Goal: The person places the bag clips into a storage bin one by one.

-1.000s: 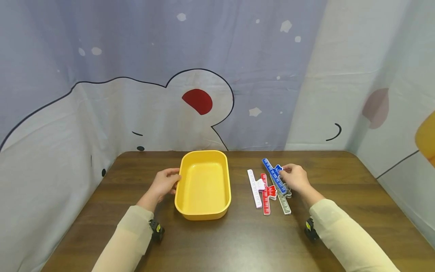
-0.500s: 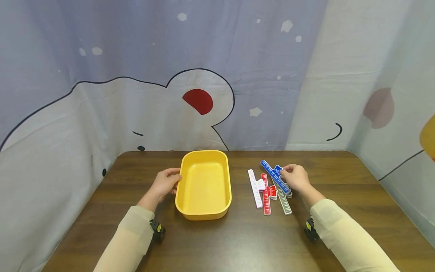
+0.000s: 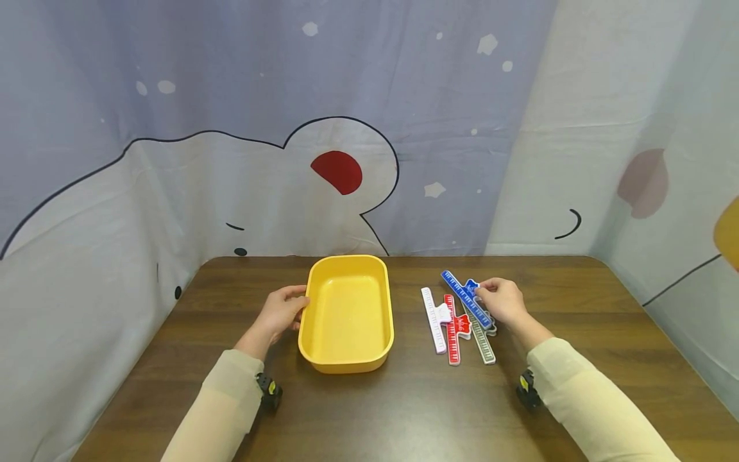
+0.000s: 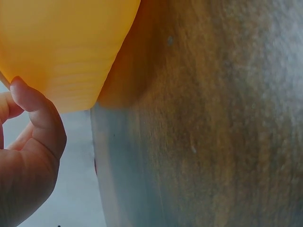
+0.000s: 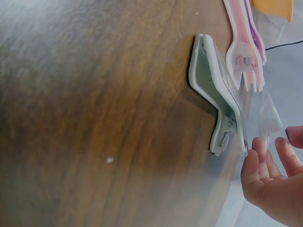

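In the head view my right hand (image 3: 503,301) pinches the handle of a blue clip (image 3: 466,299) with a piano-key print. That clip lies across a grey-green clip (image 3: 482,340), covering its upper part. To their left are a red clip (image 3: 453,333) and a pale pink clip (image 3: 433,321), whose handle overlaps the red one. My left hand (image 3: 280,313) holds the left rim of a yellow plastic tray (image 3: 303,333), thumb at the edge. The left wrist view shows the tray's outer wall (image 4: 71,52) beside that hand. Close to my right fingers, the right wrist view shows the grey-green clip (image 5: 222,94) standing on edge.
A brown wooden table (image 3: 404,417) carries everything. Behind it hangs a patterned curtain (image 3: 439,128), continuing along both sides. The tray stands left of the clips, with a strip of tabletop between them.
The blue clip has swung slightly over the grey-green one, its far end shifting left and its near end right. My left hand and the tray stay nearly still.
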{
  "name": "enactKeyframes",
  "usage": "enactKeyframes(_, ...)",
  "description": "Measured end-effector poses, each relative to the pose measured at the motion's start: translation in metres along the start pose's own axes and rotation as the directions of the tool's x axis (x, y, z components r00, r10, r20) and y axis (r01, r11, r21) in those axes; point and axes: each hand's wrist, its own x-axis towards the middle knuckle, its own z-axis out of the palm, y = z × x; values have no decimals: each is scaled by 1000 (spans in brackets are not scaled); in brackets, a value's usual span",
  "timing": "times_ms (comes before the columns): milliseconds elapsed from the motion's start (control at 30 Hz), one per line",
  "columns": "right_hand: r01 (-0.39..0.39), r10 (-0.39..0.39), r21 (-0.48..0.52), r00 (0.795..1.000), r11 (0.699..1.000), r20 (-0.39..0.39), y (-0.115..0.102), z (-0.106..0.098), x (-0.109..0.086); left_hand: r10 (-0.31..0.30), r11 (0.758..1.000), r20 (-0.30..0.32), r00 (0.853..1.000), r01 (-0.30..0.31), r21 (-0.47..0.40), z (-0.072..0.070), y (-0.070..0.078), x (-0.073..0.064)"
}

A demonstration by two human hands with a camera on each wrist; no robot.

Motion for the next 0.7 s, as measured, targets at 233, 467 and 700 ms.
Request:
enactKeyframes(233,-14,14,21,1000,1000,-1,-2,0,0,-5,1000,1,1000,5,-12,1,1,-1)
enactKeyframes(467,-29,29,52,1000,998,9,-5,1,-1,-11,1000,2,1000,11,-19,1,1,-1)
enactKeyframes(700,-27,26,63,999,998,29,-9,0,-2,-7,999,6,1000,7,-39,1,1,-1)
